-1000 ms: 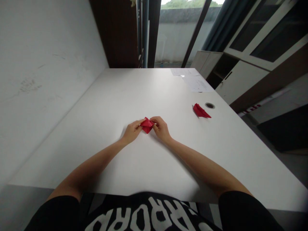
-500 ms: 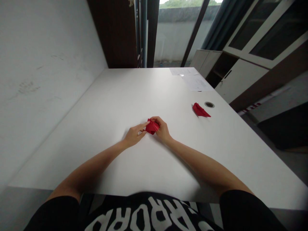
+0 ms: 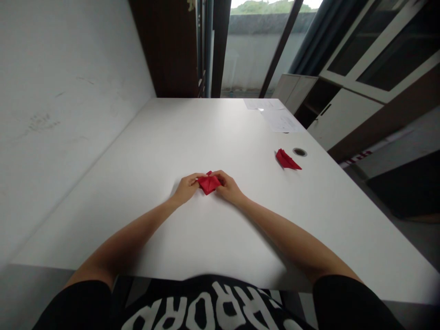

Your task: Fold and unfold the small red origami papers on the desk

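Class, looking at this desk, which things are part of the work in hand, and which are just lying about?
In hand:
folded red origami paper
left hand
right hand

Lying about:
second red paper fold
white paper sheets
desk grommet

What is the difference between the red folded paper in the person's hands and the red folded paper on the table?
The held paper is pinched between the left hand and right hand, while the lying paper rests alone on the white table, beside a round desk grommet. The held paper is a broad, squat shape; the lying paper is long, narrow and pointed. The held paper is closer to the person than the lying paper. Both are bright red folded paper.
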Action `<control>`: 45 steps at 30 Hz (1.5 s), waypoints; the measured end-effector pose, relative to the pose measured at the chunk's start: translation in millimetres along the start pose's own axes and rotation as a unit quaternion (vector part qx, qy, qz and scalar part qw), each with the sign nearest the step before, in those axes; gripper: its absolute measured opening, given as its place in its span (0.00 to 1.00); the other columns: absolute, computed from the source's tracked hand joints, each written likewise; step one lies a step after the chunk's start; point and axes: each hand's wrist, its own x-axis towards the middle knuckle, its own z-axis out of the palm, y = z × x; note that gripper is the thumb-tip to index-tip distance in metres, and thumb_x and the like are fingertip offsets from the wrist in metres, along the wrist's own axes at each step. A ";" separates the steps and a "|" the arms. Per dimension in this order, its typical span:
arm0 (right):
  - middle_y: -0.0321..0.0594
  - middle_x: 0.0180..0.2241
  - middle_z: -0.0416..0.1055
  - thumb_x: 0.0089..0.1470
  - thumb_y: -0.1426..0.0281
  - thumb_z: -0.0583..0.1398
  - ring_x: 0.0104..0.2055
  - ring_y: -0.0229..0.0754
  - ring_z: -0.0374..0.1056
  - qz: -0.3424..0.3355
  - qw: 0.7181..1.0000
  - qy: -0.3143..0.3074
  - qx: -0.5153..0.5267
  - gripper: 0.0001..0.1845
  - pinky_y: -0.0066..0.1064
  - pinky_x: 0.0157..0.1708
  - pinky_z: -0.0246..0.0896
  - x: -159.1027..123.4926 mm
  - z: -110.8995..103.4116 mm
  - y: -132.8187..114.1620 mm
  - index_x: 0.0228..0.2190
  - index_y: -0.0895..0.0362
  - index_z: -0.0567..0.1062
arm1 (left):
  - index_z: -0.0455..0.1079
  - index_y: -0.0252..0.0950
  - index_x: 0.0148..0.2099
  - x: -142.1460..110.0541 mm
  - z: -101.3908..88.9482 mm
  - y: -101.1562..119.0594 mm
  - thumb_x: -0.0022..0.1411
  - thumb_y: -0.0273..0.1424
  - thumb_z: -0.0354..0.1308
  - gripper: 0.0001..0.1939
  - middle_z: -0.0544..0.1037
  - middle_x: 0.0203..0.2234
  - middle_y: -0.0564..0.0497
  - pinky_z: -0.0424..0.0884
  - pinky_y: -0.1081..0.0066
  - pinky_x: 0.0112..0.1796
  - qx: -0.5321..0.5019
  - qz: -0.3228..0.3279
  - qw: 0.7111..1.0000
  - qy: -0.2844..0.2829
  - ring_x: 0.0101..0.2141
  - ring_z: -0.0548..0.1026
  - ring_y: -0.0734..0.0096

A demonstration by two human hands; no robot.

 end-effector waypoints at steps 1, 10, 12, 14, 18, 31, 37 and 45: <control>0.36 0.34 0.73 0.54 0.69 0.59 0.32 0.37 0.66 0.008 0.999 -0.024 0.033 0.15 0.29 0.33 0.61 1.1 -1.5 1.5 0.45 0.55 0.70 | 0.76 0.35 0.49 1.5 -1.1 -2.0 0.58 0.26 0.55 0.17 0.83 0.44 0.46 0.77 0.63 0.46 -0.023 -0.012 1.000 0.006 0.43 0.81 0.64; 0.38 0.33 0.74 0.55 0.69 0.58 0.35 0.39 0.68 0.028 0.998 -0.058 -0.009 0.09 0.32 0.39 0.63 4.8 -19.3 6.6 0.37 0.57 0.77 | 0.77 0.36 0.42 1.9 -8.7 -3.4 0.57 0.23 0.54 0.13 0.81 0.39 0.48 0.75 0.64 0.46 0.042 0.030 0.998 0.025 0.41 0.79 0.67; 0.40 0.36 0.74 0.54 0.72 0.56 0.36 0.39 0.68 0.005 0.994 -0.048 -0.097 0.11 0.32 0.41 0.63 4.7 -23.3 8.1 0.34 0.57 0.79 | 0.78 0.38 0.45 0.3 -9.0 -0.3 0.58 0.21 0.53 0.17 0.80 0.43 0.47 0.74 0.64 0.47 0.138 0.070 0.988 0.005 0.43 0.77 0.67; 0.40 0.38 0.75 0.52 0.75 0.56 0.35 0.38 0.67 -0.014 0.986 -0.049 -0.160 0.13 0.31 0.40 0.62 4.8 -26.6 8.1 0.35 0.56 0.80 | 0.79 0.40 0.48 -1.5 -8.4 4.1 0.58 0.20 0.52 0.21 0.79 0.46 0.47 0.74 0.65 0.46 0.212 0.086 0.973 -0.019 0.43 0.76 0.68; 0.42 0.39 0.75 0.57 0.71 0.58 0.37 0.40 0.68 -0.021 0.985 -0.076 -0.152 0.14 0.31 0.38 0.62 5.0 -30.0 2.9 0.41 0.55 0.81 | 0.78 0.39 0.48 -2.5 -8.1 10.8 0.58 0.21 0.54 0.19 0.78 0.45 0.47 0.73 0.67 0.45 0.203 0.082 0.975 -0.031 0.43 0.76 0.68; 0.27 0.23 0.58 0.62 0.57 0.58 0.24 0.35 0.54 0.042 0.999 -0.023 0.013 0.16 0.27 0.26 0.50 1.6 -11.1 4.6 0.46 0.55 0.69 | 0.73 0.37 0.53 -0.5 -8.7 -6.9 0.63 0.34 0.60 0.16 0.81 0.41 0.47 0.74 0.67 0.44 0.008 -0.006 0.999 -0.049 0.41 0.79 0.67; 0.28 0.24 0.61 0.62 0.62 0.58 0.26 0.35 0.56 0.033 0.999 -0.009 -0.036 0.12 0.28 0.29 0.53 -1.6 -4.0 0.8 0.45 0.54 0.68 | 0.74 0.37 0.55 -0.5 -7.5 -11.3 0.62 0.35 0.61 0.19 0.82 0.48 0.43 0.75 0.62 0.49 -0.035 -0.031 0.996 -0.073 0.47 0.80 0.62; 0.30 0.27 0.65 0.61 0.64 0.58 0.28 0.37 0.59 0.016 0.998 -0.022 -0.049 0.12 0.30 0.32 0.56 -3.1 -1.2 -2.7 0.45 0.53 0.67 | 0.75 0.36 0.53 -0.7 -6.7 -3.0 0.61 0.36 0.64 0.20 0.81 0.50 0.43 0.76 0.62 0.48 -0.056 -0.047 0.996 -0.057 0.44 0.81 0.62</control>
